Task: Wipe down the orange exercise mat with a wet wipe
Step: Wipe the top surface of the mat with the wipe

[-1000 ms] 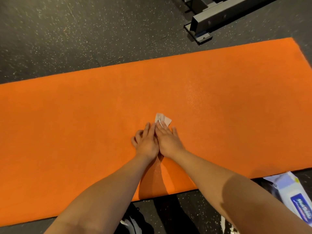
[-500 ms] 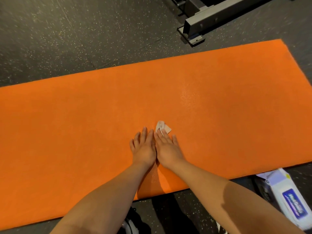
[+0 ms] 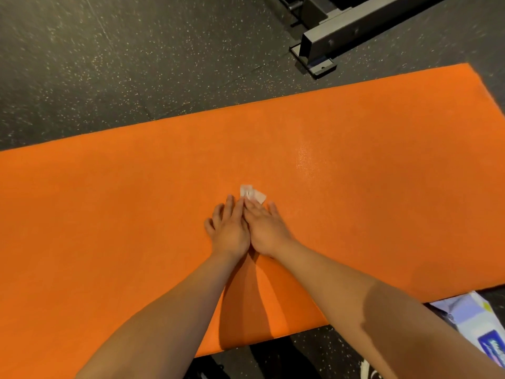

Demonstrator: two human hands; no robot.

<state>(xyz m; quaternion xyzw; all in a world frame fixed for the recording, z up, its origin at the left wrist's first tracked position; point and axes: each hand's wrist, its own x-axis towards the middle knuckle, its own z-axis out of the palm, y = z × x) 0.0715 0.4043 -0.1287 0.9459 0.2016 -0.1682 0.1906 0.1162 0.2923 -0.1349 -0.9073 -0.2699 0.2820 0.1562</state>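
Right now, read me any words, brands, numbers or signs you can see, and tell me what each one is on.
Nothing here can be read for certain.
On the wipes pack: white script on its blue label, too blurred and cut off by the picture's edge to read.
On the orange mat, wet wipe and metal frame: no text visible.
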